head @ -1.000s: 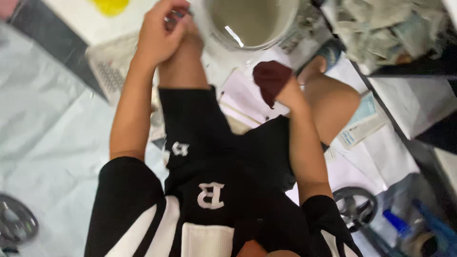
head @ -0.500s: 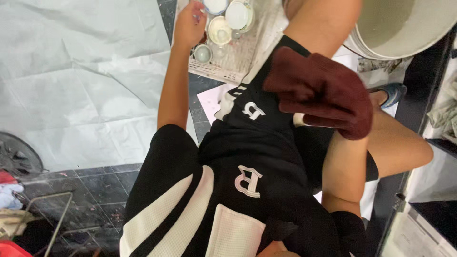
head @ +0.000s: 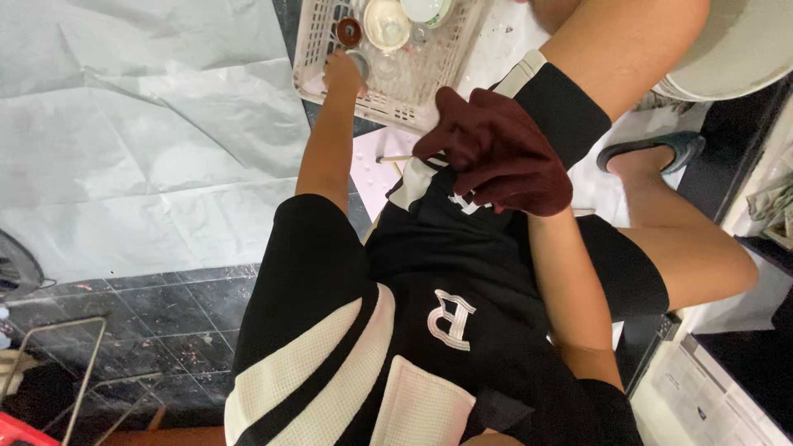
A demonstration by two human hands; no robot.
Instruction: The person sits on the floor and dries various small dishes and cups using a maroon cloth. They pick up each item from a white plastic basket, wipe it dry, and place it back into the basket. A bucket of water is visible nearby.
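Gripping a bunched maroon cloth (head: 496, 153) mid-frame, the right hand (head: 462, 140) waited while the left hand (head: 343, 73), grip unclear, reached among small cups (head: 387, 23) in the white basket (head: 318, 49), seemingly picking the next piece.

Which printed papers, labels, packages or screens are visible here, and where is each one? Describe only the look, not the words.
Newspaper sheet: on the floor at the bottom right, flat, white with grey print columns.
Crumpled newspaper: at the right edge, grey and white, bunched.
White emblem: on the black shorts, angular outline.
No packages or screens show.
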